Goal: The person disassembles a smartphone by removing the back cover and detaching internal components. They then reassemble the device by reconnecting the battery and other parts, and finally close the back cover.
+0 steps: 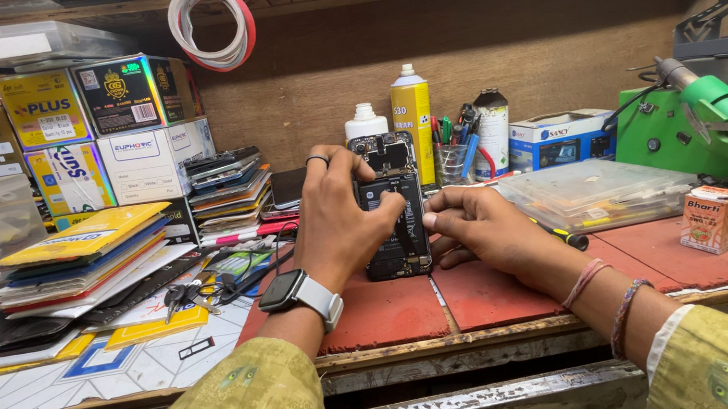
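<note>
- Over on the left, stacked coloured boxes [104, 129] and a heap of flat packets [85, 258] crowd the bench, with a bunch of keys [179, 297] lying loose in front of them.
- Next comes the left hand [337, 218], a smartwatch [300, 294] on its wrist and a ring on one finger; it is wrapped around the opened phone [393, 214], fingers over the top edge and thumb pressed on the exposed inside.
- That phone stands nearly upright at the middle of the bench, back cover off, its lower edge resting on the red mat [400, 311].
- Behind it stand a white bottle [365, 122] and a yellow spray can [414, 119], then a cup of pens and tools [454, 156].
- Just right of the phone, the right hand [485, 229] is curled, fingertips touching the phone's right edge; whether it pinches some small part I cannot tell.
- By my reading, the work is mid-disassembly or inspection: one hand steadies, the other picks at the edge.
- Any next move would call for a firm hold by the left hand and a fine, light touch from the right, since the parts inside are small.
- Further right sit a clear plastic parts box [596, 192], a small orange carton [712, 217] and a green soldering station [722, 128].
</note>
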